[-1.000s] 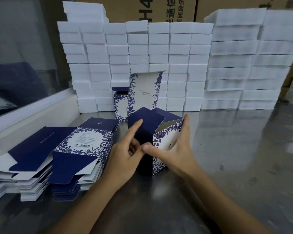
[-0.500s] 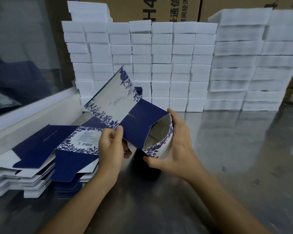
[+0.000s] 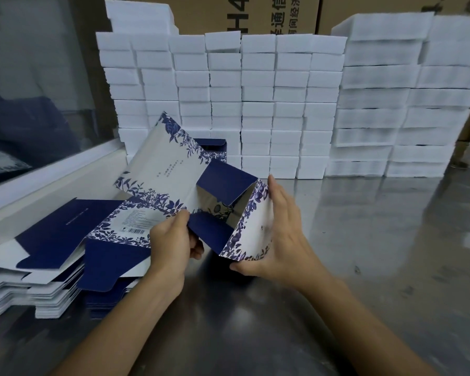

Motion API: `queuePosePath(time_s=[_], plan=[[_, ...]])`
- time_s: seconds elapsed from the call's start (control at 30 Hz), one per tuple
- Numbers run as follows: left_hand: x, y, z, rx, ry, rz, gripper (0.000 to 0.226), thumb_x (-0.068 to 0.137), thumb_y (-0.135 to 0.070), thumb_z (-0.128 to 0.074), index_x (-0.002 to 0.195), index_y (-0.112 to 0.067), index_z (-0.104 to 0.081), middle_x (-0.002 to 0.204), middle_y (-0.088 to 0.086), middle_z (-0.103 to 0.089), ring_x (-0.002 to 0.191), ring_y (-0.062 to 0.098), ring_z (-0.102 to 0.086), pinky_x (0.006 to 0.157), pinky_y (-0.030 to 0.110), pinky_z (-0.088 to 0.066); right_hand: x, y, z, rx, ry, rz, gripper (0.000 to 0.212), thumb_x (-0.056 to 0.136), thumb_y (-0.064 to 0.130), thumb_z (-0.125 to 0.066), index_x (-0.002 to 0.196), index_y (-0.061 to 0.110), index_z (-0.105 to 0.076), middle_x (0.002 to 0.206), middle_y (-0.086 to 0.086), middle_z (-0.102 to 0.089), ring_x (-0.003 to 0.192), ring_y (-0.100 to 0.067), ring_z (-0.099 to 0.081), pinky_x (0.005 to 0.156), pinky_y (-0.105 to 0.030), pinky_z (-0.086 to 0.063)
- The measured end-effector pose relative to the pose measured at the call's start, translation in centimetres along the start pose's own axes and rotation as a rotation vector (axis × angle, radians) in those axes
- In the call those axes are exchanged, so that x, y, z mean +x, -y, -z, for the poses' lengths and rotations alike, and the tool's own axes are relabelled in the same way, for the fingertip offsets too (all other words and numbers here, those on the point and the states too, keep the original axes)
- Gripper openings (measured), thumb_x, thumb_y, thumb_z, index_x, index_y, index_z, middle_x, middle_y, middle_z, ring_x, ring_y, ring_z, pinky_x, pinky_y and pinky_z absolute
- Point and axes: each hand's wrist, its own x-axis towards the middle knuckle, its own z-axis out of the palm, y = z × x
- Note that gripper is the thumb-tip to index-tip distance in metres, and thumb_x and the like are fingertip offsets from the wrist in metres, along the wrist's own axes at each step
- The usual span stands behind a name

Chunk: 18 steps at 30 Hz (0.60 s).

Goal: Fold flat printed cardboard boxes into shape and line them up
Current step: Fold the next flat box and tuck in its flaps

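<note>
A half-formed printed box (image 3: 201, 196) is held tilted above a steel table (image 3: 337, 253), its open end turned toward the camera and its silvery inside shown. A second ago it stood upright on the table with both hands working at its top; since then it has been lifted, tipped onto its side and turned, so that the unclosed end is now within reach. The near edge, by a navy flap (image 3: 209, 234), is pinched by the left hand (image 3: 171, 248), its fingers curled under the card. The floral side panel is gripped by the right hand (image 3: 277, 240), fingers laid along the outside and thumb tucked beneath the lower corner. The long printed lid panel (image 3: 160, 169) is left sticking up to the left.

By this change the flap-tucking step appears to have been reached, though no flap is yet folded in. A stack of flat blanks (image 3: 52, 253) is seen at left, and one finished box (image 3: 215, 150) behind, before a wall of white foam blocks (image 3: 255, 104).
</note>
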Motion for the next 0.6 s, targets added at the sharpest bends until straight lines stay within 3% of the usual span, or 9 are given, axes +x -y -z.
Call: queuePosePath(time_s=[0.13, 0.3, 0.47, 0.6], plan=[[-0.6, -0.2, -0.6, 0.018, 0.050, -0.004, 0.067, 0.095, -0.029, -0.055, 0.031, -0.019, -0.041, 0.034, 0.001, -0.037, 0.031, 0.016, -0.038, 0.037, 0.025, -0.036, -0.2, -0.6, -0.5, 0.015, -0.003, -0.070, 0.141, 0.052, 0.044, -0.086, 0.153, 0.044, 0.012, 0.150, 0.028, -0.006, 0.144, 0.004, -0.008, 0.106, -0.006, -0.013], [-1.7, 0.0, -1.1, 0.128, 0.120, -0.071, 0.070, 0.094, -0.030, -0.056, 0.027, -0.018, -0.037, 0.031, -0.002, -0.034, 0.031, 0.017, -0.039, 0.040, 0.026, -0.035, -0.2, -0.7, -0.4, 0.027, -0.032, -0.085, 0.137, 0.053, 0.038, -0.087, 0.155, 0.037, 0.005, 0.153, 0.022, -0.011, 0.145, -0.003, -0.013, 0.110, -0.022, -0.023], [-1.7, 0.0, -0.9, 0.156, 0.145, -0.083, 0.067, 0.092, -0.014, -0.048, 0.026, -0.019, -0.035, 0.030, -0.002, -0.030, 0.030, 0.016, -0.034, 0.048, 0.030, -0.033, -0.3, -0.5, -0.2, -0.013, -0.025, -0.086, 0.136, 0.054, 0.034, -0.088, 0.155, 0.037, 0.003, 0.150, 0.021, -0.012, 0.138, 0.001, -0.013, 0.107, -0.025, -0.025], [-1.8, 0.1, -0.9, 0.131, 0.144, -0.092, 0.069, 0.095, -0.024, -0.051, 0.028, -0.019, -0.037, 0.031, -0.003, -0.033, 0.031, 0.015, -0.037, 0.045, 0.026, -0.035, -0.2, -0.4, -0.3, -0.021, -0.048, -0.100, 0.135, 0.055, 0.036, -0.088, 0.157, 0.031, 0.000, 0.155, 0.013, -0.014, 0.143, -0.008, -0.016, 0.108, -0.025, -0.023]])
